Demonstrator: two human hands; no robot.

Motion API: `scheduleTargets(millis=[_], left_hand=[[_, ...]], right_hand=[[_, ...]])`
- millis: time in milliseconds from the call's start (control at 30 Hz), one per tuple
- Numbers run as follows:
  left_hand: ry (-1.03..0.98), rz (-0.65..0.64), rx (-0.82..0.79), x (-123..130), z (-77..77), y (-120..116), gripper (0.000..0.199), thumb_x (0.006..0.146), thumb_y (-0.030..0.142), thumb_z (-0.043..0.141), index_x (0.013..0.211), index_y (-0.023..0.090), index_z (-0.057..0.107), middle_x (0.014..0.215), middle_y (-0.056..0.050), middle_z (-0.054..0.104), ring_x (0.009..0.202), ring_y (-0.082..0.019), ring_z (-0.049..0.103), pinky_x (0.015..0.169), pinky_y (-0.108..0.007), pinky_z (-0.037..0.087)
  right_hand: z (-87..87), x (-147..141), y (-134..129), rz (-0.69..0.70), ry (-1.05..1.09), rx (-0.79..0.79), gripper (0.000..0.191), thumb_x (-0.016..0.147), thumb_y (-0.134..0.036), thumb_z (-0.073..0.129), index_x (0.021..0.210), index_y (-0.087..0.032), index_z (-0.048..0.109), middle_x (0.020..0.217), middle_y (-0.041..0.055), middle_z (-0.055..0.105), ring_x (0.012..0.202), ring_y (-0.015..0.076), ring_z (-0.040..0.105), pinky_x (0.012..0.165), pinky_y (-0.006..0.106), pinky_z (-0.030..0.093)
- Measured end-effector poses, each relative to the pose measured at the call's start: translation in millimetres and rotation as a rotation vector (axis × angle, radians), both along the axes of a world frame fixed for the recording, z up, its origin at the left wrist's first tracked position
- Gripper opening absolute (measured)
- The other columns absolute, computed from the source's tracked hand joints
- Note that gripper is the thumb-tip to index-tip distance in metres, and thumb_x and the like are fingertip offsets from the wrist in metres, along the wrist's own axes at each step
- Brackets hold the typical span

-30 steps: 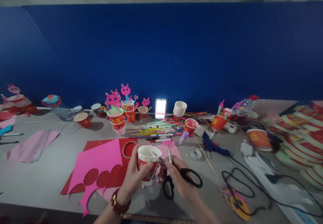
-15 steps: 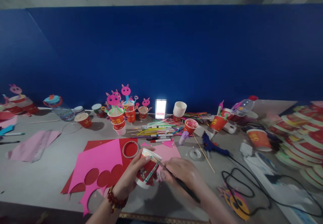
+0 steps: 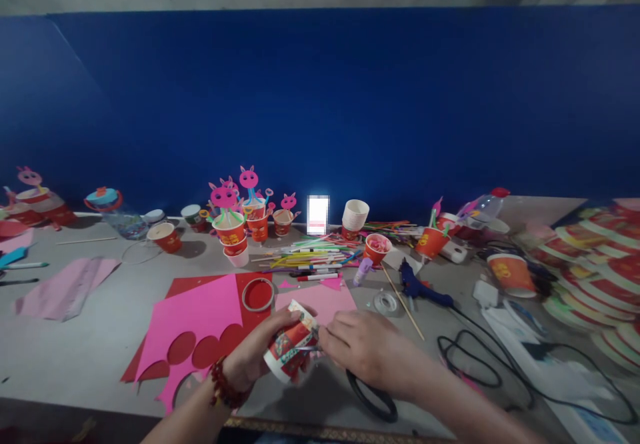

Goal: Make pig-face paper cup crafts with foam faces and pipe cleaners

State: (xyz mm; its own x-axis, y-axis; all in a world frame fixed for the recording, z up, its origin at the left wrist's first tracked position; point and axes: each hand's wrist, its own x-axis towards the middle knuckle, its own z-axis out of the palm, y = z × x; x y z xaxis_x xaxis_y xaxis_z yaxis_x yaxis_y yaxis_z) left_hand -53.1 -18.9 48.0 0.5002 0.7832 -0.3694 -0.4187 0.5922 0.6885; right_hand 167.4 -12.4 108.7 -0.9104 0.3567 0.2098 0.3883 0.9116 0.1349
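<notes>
Gripping scissors [image 3: 388, 414] in my right hand [image 3: 361, 347], my left hand [image 3: 254, 353] pinching a likely flimsy cup [image 3: 287, 344]; I'd favour its base.

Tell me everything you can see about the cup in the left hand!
The cup looks like paper, with a shiny printed side: mostly red, with green, dark and pale patches, and white at both ends. It is held tilted above the table, its top leaning away from the person. The left hand grips its side. The scissors' silver blade lies across the print, near the right hand; whether it is cutting there is too small to tell. The inside is hidden.
</notes>
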Motion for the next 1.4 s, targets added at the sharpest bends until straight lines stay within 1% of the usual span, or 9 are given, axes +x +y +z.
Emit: scheduleTargets(millis=[267, 367, 600, 700, 833, 967, 1100, 1200, 1400], left_hand=[[-0.025, 0.004, 0.026, 1.6, 12.5, 0.9, 0.031, 0.086, 0.036, 0.068, 0.108, 0.014, 0.067, 0.085, -0.008, 0.076, 0.062, -0.02, 0.073, 0.055, -0.027, 0.055], [-0.021, -0.029, 0.04, -1.4, 10.7, 2.5, 0.034, 0.087, 0.04, 0.066, 0.109, 0.015, 0.065, 0.08, -0.009, 0.075, 0.055, -0.02, 0.071, 0.047, -0.026, 0.053], [0.05, -0.033, 0.072, -8.0, 8.7, 3.8, 0.036, 0.09, 0.04, 0.061, 0.118, 0.017, 0.061, 0.086, -0.011, 0.074, 0.055, -0.02, 0.072, 0.045, -0.026, 0.055], [0.107, 0.013, 0.142, -8.0, 14.5, 1.8, 0.038, 0.089, 0.04, 0.065, 0.12, 0.018, 0.059, 0.08, -0.007, 0.072, 0.054, -0.02, 0.07, 0.045, -0.027, 0.056], [0.174, 0.139, 0.227, -4.1, 18.6, -3.4, 0.048, 0.086, 0.039, 0.07, 0.128, 0.022, 0.055, 0.085, -0.005, 0.071, 0.061, -0.019, 0.07, 0.049, -0.027, 0.058], [0.182, 0.344, 0.307, 6.2, 10.6, -9.7, 0.059, 0.083, 0.039, 0.074, 0.136, 0.027, 0.05, 0.095, -0.004, 0.071, 0.067, -0.019, 0.07, 0.056, -0.028, 0.059], [0.088, 0.462, 0.272, 15.8, -3.2, -12.9, 0.068, 0.08, 0.043, 0.076, 0.139, 0.027, 0.047, 0.09, -0.004, 0.074, 0.066, -0.021, 0.072, 0.058, -0.03, 0.059], [0.0, 0.453, 0.232, 19.2, -9.3, -12.3, 0.067, 0.084, 0.049, 0.07, 0.141, 0.023, 0.046, 0.086, -0.006, 0.076, 0.063, -0.022, 0.072, 0.058, -0.032, 0.058], [-0.044, 0.475, 0.245, 22.2, -7.5, -10.9, 0.068, 0.084, 0.049, 0.069, 0.141, 0.021, 0.046, 0.088, -0.008, 0.077, 0.072, -0.025, 0.075, 0.063, -0.034, 0.059]], right_hand=[[5.9, 1.1, 1.3, 0.039, 0.029, 0.033, 0.019, 0.095, -0.008, 0.049, 0.098, -0.012, 0.067, 0.073, 0.0077, 0.07, 0.063, 0.0215, 0.057, 0.052, 0.034, 0.033], [6.1, 1.5, 3.5, 0.026, 0.061, 0.012, 0.022, 0.097, -0.009, 0.045, 0.095, -0.013, 0.067, 0.069, 0.0068, 0.068, 0.061, 0.0207, 0.055, 0.052, 0.034, 0.032], [7.5, 0.2, 5.5, 0.046, 0.096, -0.025, 0.027, 0.098, -0.01, 0.042, 0.091, -0.013, 0.068, 0.067, 0.0074, 0.068, 0.059, 0.0199, 0.053, 0.052, 0.033, 0.029], [1.0, -1.1, 4.8, -0.012, 0.225, -0.194, 0.031, 0.101, -0.015, 0.042, 0.082, -0.018, 0.066, 0.065, 0.0032, 0.066, 0.058, 0.0169, 0.053, 0.053, 0.03, 0.03], [-11.5, -7.0, -2.3, -0.238, 0.493, -0.473, 0.033, 0.101, -0.023, 0.043, 0.073, -0.021, 0.061, 0.062, -0.0016, 0.062, 0.054, 0.0138, 0.053, 0.055, 0.027, 0.034], [-19.3, -19.0, -12.4, -0.453, 0.796, -0.906, 0.039, 0.103, -0.036, 0.044, 0.072, -0.021, 0.059, 0.067, -0.0003, 0.068, 0.061, 0.0139, 0.065, 0.06, 0.024, 0.046], [-24.7, -28.2, -18.3, -0.512, 1.016, -1.19, 0.04, 0.1, -0.048, 0.048, 0.074, -0.02, 0.06, 0.071, 0.0024, 0.073, 0.062, 0.0155, 0.069, 0.061, 0.025, 0.053], [-29.3, -28.3, -21.0, -0.505, 1.092, -1.225, 0.043, 0.098, -0.052, 0.05, 0.073, -0.02, 0.061, 0.07, 0.0035, 0.073, 0.061, 0.0161, 0.069, 0.06, 0.026, 0.054], [-32.7, -25.4, -26.0, -0.562, 1.017, -1.106, 0.045, 0.1, -0.051, 0.047, 0.073, -0.019, 0.063, 0.07, 0.0031, 0.073, 0.065, 0.0162, 0.069, 0.063, 0.025, 0.052]])
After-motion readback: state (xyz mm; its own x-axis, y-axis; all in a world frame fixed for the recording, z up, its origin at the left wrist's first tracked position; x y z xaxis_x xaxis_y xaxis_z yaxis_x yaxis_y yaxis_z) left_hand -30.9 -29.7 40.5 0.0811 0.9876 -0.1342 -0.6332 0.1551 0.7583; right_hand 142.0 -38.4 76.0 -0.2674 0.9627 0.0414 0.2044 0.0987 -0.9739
